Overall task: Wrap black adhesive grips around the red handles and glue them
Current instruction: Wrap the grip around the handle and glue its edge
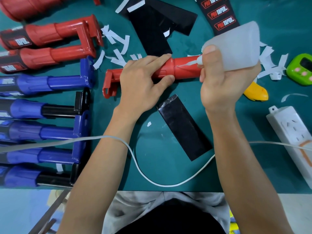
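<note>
Head view is showing you one teal-green mat filling most of the frame. Five glossy blue handles are lying side by side down the left edge, two of them with black shafts. Three red handles are lying above them in the upper left, two wearing black printed grips.

A fourth red handle is lying across the centre, a smooth tube with a forked bracket at its left end. Your left hand is curling round its middle. Your right hand is gripping one translucent, soft-sided glue bottle, whose nozzle is touching the tube beside a white bead.

One shiny black rectangular grip sheet is lying below centre, apart from the handle. At the right edge one white power strip, one green timer and one yellow cutter are sitting. Curled white paper strips are littering the upper centre, too many to count.
</note>
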The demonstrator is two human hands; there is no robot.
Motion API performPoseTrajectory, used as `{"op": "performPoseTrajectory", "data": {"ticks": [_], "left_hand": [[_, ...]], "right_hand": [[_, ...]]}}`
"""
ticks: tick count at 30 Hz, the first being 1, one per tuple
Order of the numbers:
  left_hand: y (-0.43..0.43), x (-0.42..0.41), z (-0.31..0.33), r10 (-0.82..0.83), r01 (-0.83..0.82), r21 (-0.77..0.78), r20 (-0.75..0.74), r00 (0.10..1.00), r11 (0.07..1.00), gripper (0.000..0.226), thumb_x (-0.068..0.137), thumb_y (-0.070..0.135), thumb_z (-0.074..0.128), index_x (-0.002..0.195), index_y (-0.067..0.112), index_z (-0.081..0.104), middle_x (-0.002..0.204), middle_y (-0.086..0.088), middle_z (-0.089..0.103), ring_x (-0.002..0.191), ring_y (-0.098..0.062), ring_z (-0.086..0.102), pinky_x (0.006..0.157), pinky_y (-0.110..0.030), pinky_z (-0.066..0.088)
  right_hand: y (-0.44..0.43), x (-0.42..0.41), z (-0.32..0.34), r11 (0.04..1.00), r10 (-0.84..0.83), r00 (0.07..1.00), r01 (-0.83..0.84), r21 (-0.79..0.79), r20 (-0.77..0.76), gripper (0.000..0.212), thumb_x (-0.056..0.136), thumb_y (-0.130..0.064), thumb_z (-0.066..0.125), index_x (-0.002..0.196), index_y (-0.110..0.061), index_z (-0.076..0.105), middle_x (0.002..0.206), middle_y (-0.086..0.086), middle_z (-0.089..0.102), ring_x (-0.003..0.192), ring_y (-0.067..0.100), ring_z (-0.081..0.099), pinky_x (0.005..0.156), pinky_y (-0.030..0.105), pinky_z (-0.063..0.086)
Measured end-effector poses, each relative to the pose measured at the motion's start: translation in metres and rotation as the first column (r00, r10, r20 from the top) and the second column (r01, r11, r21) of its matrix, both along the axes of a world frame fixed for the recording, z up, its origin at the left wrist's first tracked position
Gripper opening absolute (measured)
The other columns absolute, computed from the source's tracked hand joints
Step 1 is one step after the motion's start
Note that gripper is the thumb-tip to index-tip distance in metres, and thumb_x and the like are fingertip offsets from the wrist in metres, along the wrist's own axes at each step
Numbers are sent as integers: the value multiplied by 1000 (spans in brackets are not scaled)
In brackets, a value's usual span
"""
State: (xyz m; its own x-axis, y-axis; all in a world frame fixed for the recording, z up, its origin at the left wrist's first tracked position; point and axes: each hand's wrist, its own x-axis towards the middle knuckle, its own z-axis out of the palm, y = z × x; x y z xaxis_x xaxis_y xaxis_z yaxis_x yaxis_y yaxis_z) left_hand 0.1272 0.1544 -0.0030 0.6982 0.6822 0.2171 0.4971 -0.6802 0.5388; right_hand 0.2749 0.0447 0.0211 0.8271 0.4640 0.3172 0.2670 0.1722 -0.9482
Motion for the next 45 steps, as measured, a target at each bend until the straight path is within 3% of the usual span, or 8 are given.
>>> {"op": "performPoseTrajectory", "data": {"ticks": [12, 22, 28, 45], "left_hand": [[0, 0, -1, -1, 1, 7, 14, 1000, 1000, 50, 92, 52, 69, 136, 30, 69, 120, 12, 72, 106, -14, 65, 90, -26, 33], [-1, 0, 0, 4, -4, 11, 9, 1000, 1000, 50, 92, 52, 69, 137, 30, 68, 122, 11, 72, 109, -15, 65, 92, -27, 34], [0, 0, 0, 0, 0, 11, 9, 1000, 1000, 50, 93, 53, 69, 137, 29, 68, 122, 11, 72, 109, -16, 66, 92, -28, 34], [0, 0, -3, 3, -4, 19, 20, 1000, 1000, 49, 92, 53, 70, 136, 30, 69, 122, 11, 73, 108, -15, 65, 90, -27, 34]], "right_hand": [[-1, 1, -4, 999, 17, 999, -16, -37, 29, 32, 96, -34, 73, 82, -9, 60, 71, 7, 63, 58, 35, 61, 51, 48, 49], [-2, -3, 0, 999, 16, 1000, -16, -44, -3, 35, 94, -29, 73, 88, 5, 65, 80, -1, 64, 64, 22, 64, 60, 28, 48], [-2, -2, -1, 999, 26, 1000, -25, -31, 15, 25, 95, -29, 73, 87, -9, 61, 79, -2, 62, 64, 24, 63, 59, 34, 48], [-5, -4, 6, 998, 6, 998, -3, -57, 57, 21, 94, -23, 71, 91, -4, 63, 78, -3, 58, 66, 19, 59, 63, 27, 46]]}}
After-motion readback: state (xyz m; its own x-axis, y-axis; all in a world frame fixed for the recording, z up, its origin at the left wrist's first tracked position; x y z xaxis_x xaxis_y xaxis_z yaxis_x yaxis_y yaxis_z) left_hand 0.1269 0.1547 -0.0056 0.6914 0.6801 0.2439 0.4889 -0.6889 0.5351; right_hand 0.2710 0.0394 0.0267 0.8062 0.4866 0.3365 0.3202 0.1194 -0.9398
